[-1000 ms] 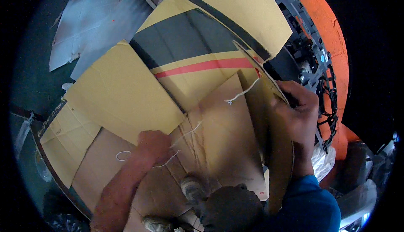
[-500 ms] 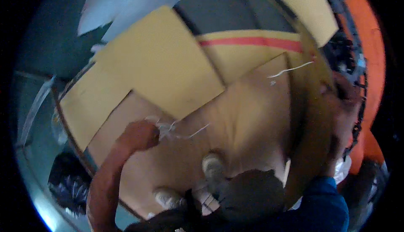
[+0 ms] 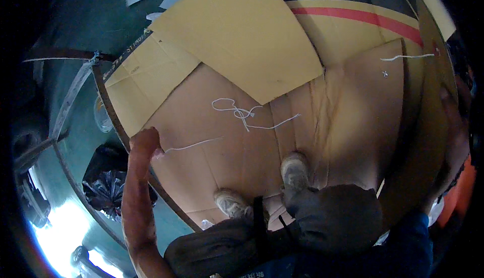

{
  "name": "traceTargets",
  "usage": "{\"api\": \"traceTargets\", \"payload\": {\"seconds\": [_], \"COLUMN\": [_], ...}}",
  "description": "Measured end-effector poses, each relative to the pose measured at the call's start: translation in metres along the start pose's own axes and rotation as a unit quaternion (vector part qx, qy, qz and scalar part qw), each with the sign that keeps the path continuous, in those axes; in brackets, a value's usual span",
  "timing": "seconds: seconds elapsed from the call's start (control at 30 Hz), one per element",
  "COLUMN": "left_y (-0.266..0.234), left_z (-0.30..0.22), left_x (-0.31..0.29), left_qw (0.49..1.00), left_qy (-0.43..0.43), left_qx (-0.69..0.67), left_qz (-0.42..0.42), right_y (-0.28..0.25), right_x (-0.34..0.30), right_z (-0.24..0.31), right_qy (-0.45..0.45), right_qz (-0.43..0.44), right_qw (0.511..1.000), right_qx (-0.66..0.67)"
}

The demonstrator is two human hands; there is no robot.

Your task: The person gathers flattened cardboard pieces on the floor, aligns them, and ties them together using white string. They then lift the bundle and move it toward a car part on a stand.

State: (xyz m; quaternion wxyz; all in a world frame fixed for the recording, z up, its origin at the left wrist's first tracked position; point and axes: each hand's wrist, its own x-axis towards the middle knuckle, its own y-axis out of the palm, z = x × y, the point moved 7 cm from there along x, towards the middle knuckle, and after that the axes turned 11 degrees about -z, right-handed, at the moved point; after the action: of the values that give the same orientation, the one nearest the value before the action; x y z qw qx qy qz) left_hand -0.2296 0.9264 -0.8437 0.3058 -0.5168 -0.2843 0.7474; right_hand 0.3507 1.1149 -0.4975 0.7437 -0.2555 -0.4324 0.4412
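My left hand point(image 3: 145, 141), closed, is at the left edge of a large brown cardboard sheet point(image 3: 191, 177). A thin white string point(image 3: 194, 144) trails from its fingers over the cardboard. Farther in, a loose tangled white string point(image 3: 237, 111) lies on the sheet, apart from that hand. At the right, my right hand point(image 3: 456, 126) grips an upright cardboard panel point(image 3: 418, 162), its fingers partly hidden in the dim rim of the view. A short white string point(image 3: 407, 57) hangs from the panel's upper part, above a small knotted bit of string point(image 3: 385, 74).
My shoes point(image 3: 294, 169) stand on the cardboard. Overlapping yellowish sheets point(image 3: 242, 31) lie beyond, one with dark and red bands. A metal frame bar point(image 3: 113, 111) borders the left side, beside a black plastic bag point(image 3: 106, 187). Something orange point(image 3: 456, 202) shows at far right.
My left hand has moved left to the cardboard's edge, trailing string, and the tangled string now lies apart from it. The view has shifted; my right hand still holds the panel.
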Motion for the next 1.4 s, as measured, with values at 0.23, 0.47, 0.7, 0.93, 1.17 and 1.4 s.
{"api": "traceTargets", "payload": {"seconds": [0.23, 0.47, 0.7, 0.93, 1.17, 1.4], "left_y": [-0.094, -0.161, -0.279, -0.368, -0.364, -0.398], "left_z": [-0.022, -0.035, -0.220, -0.356, -0.344, -0.289], "left_x": [0.018, 0.026, -0.007, -0.069, -0.110, -0.124], "left_qw": [0.991, 0.879, 0.654, 0.453, 0.443, 0.441], "left_qy": [-0.031, 0.076, 0.310, 0.362, 0.397, 0.384], "left_qx": [-0.008, -0.218, -0.645, -0.805, -0.778, -0.791], "left_qz": [-0.131, -0.417, -0.245, -0.123, -0.202, -0.179], "right_y": [0.010, 0.004, 0.005, 0.000, 0.012, 0.010], "right_x": [-0.005, -0.016, -0.008, -0.002, -0.001, 0.000], "right_z": [0.019, 0.030, 0.064, 0.061, 0.058, 0.065], "right_qy": [0.034, 0.041, -0.042, -0.015, -0.055, -0.052], "right_qz": [0.003, -0.032, -0.001, 0.011, 0.009, 0.020], "right_qw": [0.999, 0.998, 0.999, 0.998, 0.998, 0.998], "right_qx": [-0.009, -0.045, 0.009, 0.056, 0.037, 0.020]}}
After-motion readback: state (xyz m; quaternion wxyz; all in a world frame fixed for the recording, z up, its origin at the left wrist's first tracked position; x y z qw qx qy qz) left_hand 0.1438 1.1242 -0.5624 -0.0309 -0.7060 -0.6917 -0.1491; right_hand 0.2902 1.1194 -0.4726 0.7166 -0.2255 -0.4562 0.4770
